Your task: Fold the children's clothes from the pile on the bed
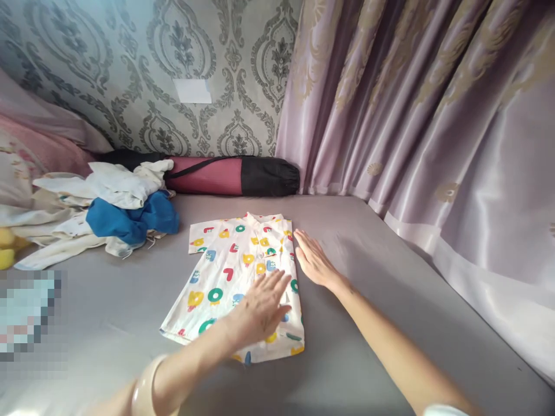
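A white short-sleeved shirt (pixel 225 289) with colourful letter prints lies on the grey bed sheet. Its left sleeve points outward, while its right side is folded in and makes a straight edge. My left hand (pixel 262 303) is over the lower right part of the shirt, fingers extended and palm down; whether it presses on the cloth I cannot tell. Beside the folded edge, near the collar, my right hand (pixel 315 260) has its fingers stretched out, edge-on to the sheet. Neither hand grips anything.
A heap of white clothes (pixel 130 182) with a blue garment (pixel 134 218) lies at the left. Behind it a red and black rolled bag (pixel 208 175) rests along the wall. A mauve curtain (pixel 390 115) hangs down the right side. A pixelated patch covers the left edge.
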A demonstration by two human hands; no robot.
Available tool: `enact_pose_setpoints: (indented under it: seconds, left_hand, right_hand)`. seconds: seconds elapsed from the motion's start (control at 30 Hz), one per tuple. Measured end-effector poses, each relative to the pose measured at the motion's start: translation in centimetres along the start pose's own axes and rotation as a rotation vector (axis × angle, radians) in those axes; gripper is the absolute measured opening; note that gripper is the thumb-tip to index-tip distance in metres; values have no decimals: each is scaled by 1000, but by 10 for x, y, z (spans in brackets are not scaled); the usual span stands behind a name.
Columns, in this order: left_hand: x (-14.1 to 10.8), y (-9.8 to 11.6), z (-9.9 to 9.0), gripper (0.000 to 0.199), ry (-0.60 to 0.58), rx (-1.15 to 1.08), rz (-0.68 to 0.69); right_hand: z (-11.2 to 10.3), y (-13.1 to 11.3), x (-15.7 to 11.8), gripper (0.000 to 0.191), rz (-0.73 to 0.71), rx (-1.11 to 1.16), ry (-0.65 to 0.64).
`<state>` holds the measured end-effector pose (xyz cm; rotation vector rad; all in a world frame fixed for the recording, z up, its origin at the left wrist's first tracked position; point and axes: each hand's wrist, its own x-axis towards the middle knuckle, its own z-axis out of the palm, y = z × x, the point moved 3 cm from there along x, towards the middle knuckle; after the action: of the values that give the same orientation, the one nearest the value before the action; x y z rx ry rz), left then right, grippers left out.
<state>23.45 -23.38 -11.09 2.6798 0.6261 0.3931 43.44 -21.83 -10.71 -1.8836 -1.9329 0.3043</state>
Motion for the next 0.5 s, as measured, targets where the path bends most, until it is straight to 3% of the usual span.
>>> enact_pose_setpoints:
  seconds: [0.13, 0.27, 0.37, 0.5]
  left_hand:
    - [-36, 32, 14, 56, -60, 76, -28]
    - [-51, 33, 15, 53, -92, 123, -21]
    - [-56, 28, 19, 55, -87, 124, 2]
    - [-58, 26, 21, 57, -113, 92, 7]
  right_hand:
    - [25, 6, 58, 65, 32, -139, -101]
    - [37, 0, 99, 67, 126, -232, -58]
    - [50, 3, 113, 67, 235, -270, -49]
    - [63, 10, 116, 67, 293, -275, -128]
